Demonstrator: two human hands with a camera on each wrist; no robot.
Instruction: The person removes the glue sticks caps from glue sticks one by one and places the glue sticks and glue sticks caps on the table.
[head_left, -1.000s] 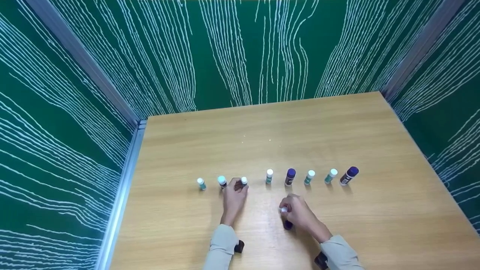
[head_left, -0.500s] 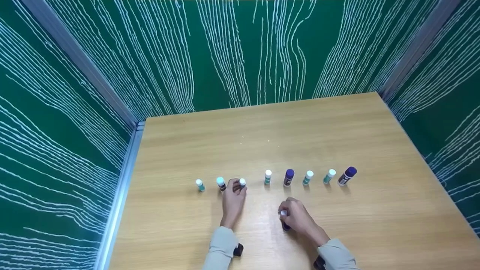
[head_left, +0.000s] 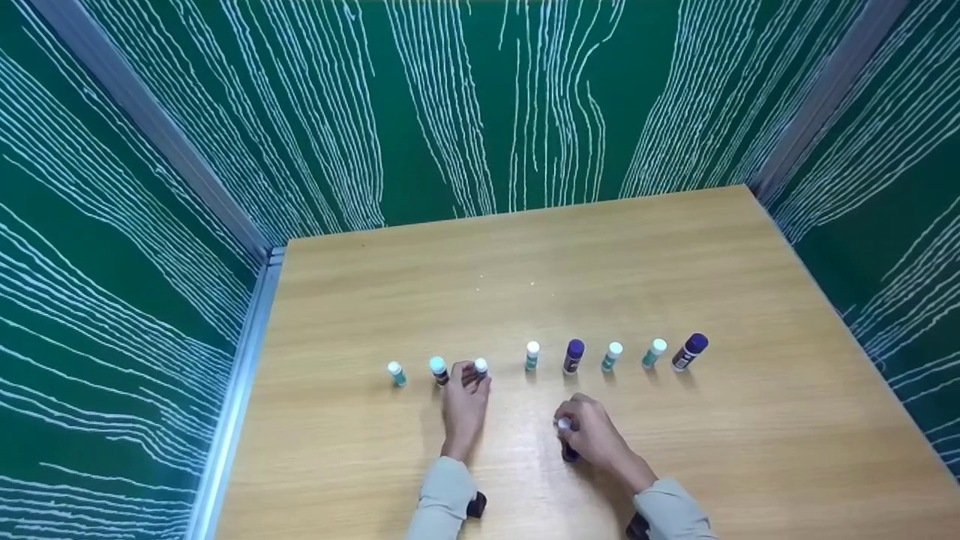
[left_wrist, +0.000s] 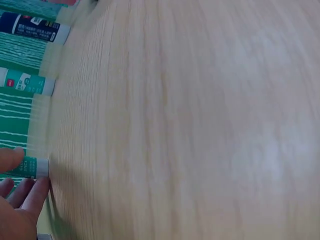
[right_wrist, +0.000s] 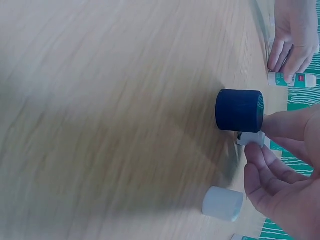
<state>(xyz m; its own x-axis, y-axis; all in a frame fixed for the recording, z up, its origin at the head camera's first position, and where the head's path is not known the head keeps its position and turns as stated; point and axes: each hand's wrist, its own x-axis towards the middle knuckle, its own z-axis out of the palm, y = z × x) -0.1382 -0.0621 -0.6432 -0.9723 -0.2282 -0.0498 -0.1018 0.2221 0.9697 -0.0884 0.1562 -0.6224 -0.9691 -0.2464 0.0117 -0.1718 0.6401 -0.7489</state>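
Note:
Eight glue sticks stand upright in a row. With thumb and fingers my left hand (head_left: 465, 409) holds the third from the left, a green-labelled glue stick (left_wrist: 30, 167) with a white top. Nearer to me, my right hand (head_left: 596, 431) pinches a small white cylinder (right_wrist: 252, 139), mostly hidden by fingers and a dark blue cap (right_wrist: 239, 111); its kind I cannot tell. That cap stands on the table just in front of the fingers. Beside it a white cap (right_wrist: 222, 203) also stands, covered by the right hand in the head view.
Left of my left hand are a small green glue stick (head_left: 397, 373) and a dark one with a light blue cap (head_left: 439, 370). Rightward, white-capped sticks alternate with purple-capped ones (head_left: 574, 356), ending at a large purple-capped stick (head_left: 690, 352). Green walls surround the wooden table (head_left: 450, 300).
The head view drifts slightly, shifting the whole row a little leftward in it. Both hands keep their holds and stay almost in place.

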